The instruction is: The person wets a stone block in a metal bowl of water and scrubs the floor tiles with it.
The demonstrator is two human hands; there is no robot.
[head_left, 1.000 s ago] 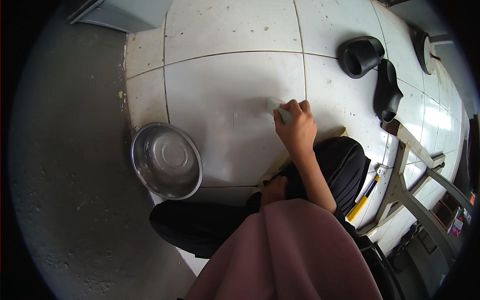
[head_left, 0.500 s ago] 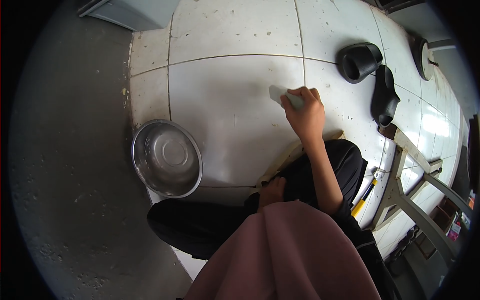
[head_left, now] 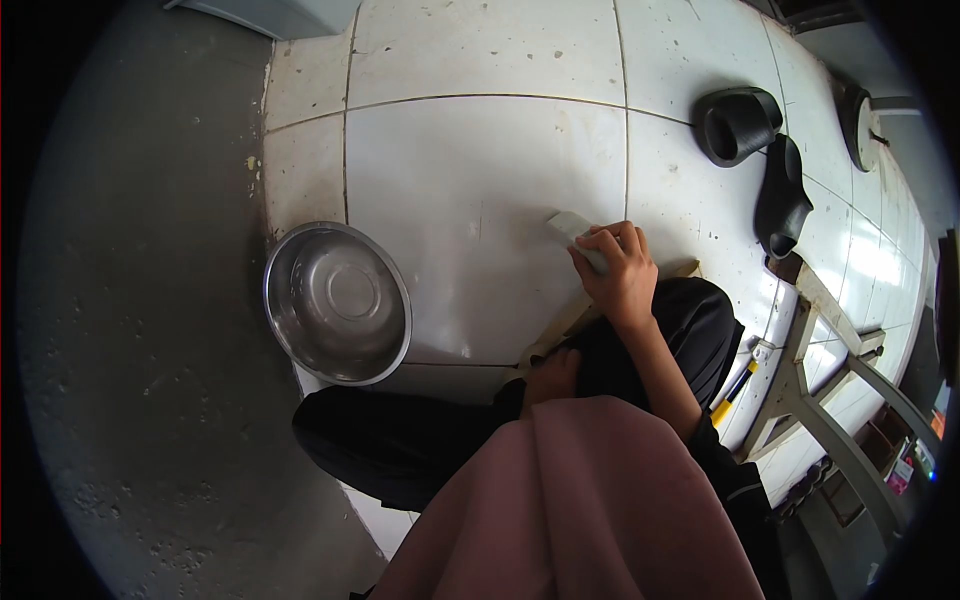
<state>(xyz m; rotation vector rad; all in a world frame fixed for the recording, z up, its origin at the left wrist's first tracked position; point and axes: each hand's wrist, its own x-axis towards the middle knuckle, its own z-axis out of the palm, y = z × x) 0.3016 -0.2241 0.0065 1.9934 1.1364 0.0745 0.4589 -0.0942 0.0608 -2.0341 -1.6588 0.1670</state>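
My right hand [head_left: 625,275] is closed around a pale grey-green block [head_left: 569,226], its free end sticking out past the fingertips. Hand and block are low over a large white floor tile [head_left: 470,170], in front of my bent right knee. My left hand [head_left: 552,378] rests in my lap between the dark trouser legs, partly covered by the pink cloth, with its fingers indistinct. To the left, a shiny metal bowl [head_left: 345,300] stands on the tiles close to the grey floor edge; only faint reflections show inside it.
Two black slippers [head_left: 738,128] lie at upper right. A yellow-handled tool [head_left: 735,392] lies beside my right leg, near a pale wooden frame [head_left: 800,380]. A pale strip [head_left: 565,328] pokes out under my knee. Rough grey floor [head_left: 150,300] borders the tiles on the left.
My right hand has drawn back toward my knee with the block still in its grasp. The view has shifted slightly; bowl and slippers stay where they were on the floor.
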